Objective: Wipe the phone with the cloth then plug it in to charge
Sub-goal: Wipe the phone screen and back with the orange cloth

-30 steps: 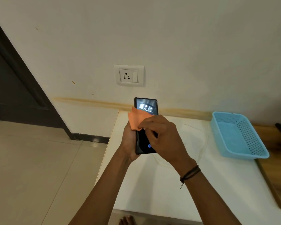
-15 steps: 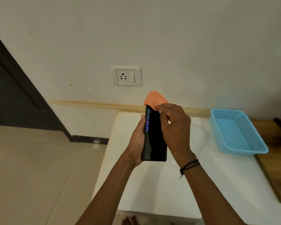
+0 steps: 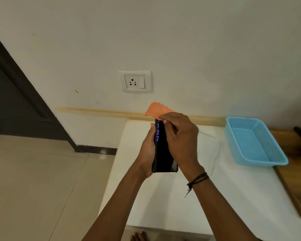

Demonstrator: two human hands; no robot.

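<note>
While the left hand (image 3: 147, 153) wraps around the phone (image 3: 163, 153) and holds it upright over the worktop (image 3: 172, 206), probably to brace it for wiping, the right hand (image 3: 181, 140) pinches the orange cloth (image 3: 157, 109) against the phone's top edge. The wall socket (image 3: 135, 81) sits above the phone with nothing blocking it, a thin white cable (image 3: 214, 153) lies just right of the phone, and a blue basket (image 3: 255, 141) stands farther right.

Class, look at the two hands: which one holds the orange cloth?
The right hand, with the black wrist cord, pinches the cloth; the left hand grips the phone.
</note>
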